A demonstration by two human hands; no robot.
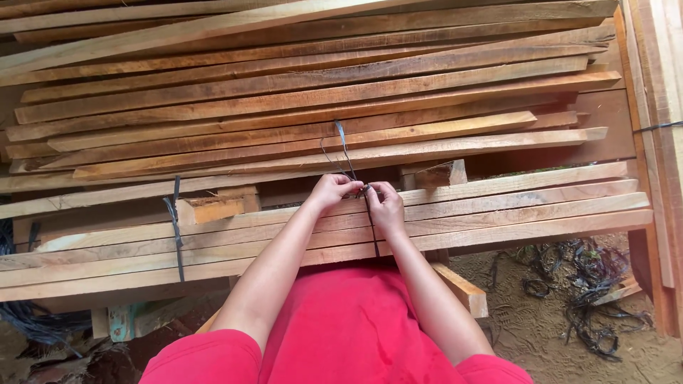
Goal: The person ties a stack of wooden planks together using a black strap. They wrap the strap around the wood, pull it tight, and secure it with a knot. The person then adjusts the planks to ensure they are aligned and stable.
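A bundle of long wooden strips [512,213] lies flat in front of me. A dark strap [373,227] runs over the bundle at its middle. My left hand [331,190] and my right hand [385,206] meet at the top of that strap, both pinching it where its loose ends [342,146] stick up over the far stack. A second dark strap [176,227] binds the same bundle further left.
A larger stack of rough wooden strips [284,92] fills the area behind the bundle. Short wood blocks [213,208] sit between the stacks. More planks [658,107] stand at the right edge. Loose dark strap pieces [583,284] lie on the sandy ground at the right.
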